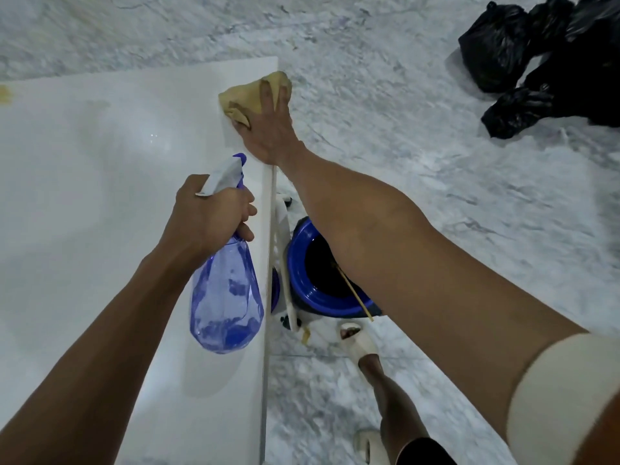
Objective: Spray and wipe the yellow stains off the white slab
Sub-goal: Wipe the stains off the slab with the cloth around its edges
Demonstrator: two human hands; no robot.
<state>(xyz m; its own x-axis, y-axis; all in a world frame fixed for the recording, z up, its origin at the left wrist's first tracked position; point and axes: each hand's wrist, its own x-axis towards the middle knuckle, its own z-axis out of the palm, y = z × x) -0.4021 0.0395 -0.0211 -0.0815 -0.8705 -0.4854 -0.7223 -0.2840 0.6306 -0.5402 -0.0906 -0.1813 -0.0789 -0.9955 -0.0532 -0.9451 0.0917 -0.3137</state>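
Slab: white slab [100, 196], glossy, with a yellow stain [5, 94] at its far left edge.
On slab: tan cloth [250, 99] at the far right corner.
Floor: grey marbled floor [436, 162] bearing black bags [536, 62] and a blue bucket [322, 280].

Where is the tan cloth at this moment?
In the head view, the tan cloth lies at the far right corner of the white slab, pressed flat under the right hand, beyond the spray bottle held in the left hand.
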